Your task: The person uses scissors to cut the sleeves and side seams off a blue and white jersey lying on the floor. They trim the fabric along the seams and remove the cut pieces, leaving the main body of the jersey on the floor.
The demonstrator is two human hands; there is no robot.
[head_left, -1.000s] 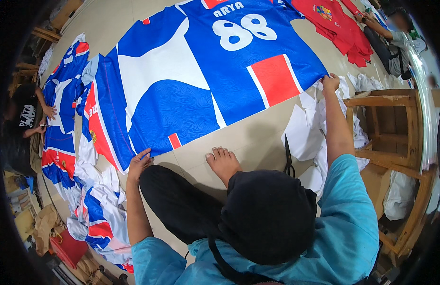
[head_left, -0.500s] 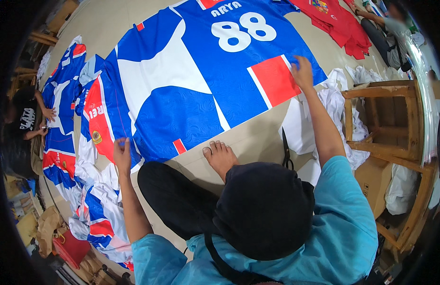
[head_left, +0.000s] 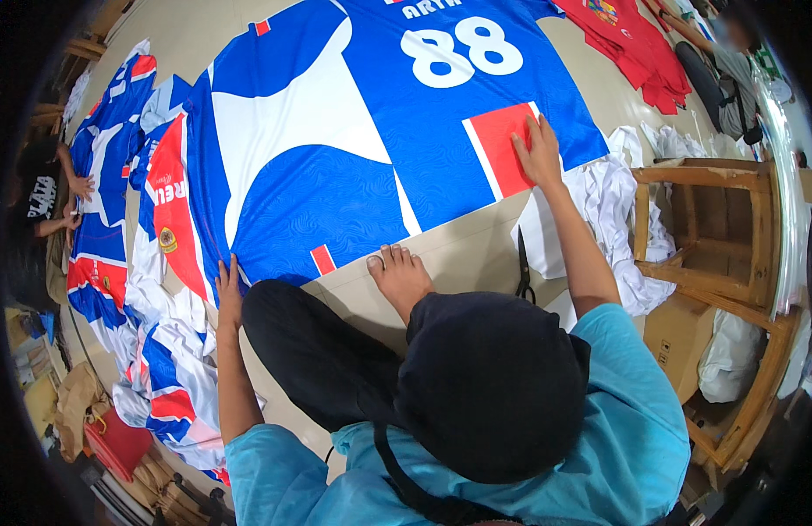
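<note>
A large blue sheet of printed jersey fabric (head_left: 467,175), with white shapes, a white number and red patches, lies spread on the floor before me. My right hand (head_left: 537,156) rests on the red patch at its near right edge, fingers stretched out and apart. At the near left corner, my left hand (head_left: 231,285) touches the blue fabric beside a red section (head_left: 171,215), its fingers extended. My bare foot (head_left: 400,279) stands at the near edge. A pair of black scissors (head_left: 523,272) lies on the floor to the right, under my right forearm.
White cloth scraps (head_left: 612,219) are heaped beside a wooden frame (head_left: 699,272) at right. Red jersey fabric (head_left: 629,53) lies at the far right, near another person. On the left, a co-worker's hand (head_left: 80,186) touches another blue jersey piece (head_left: 108,197); crumpled printed cloth (head_left: 173,386) lies nearer.
My right hand has come down slightly left onto the red patch and flattened. My left hand has moved nearer and down onto the fabric, its fingers straightening. The view has shifted slightly.
</note>
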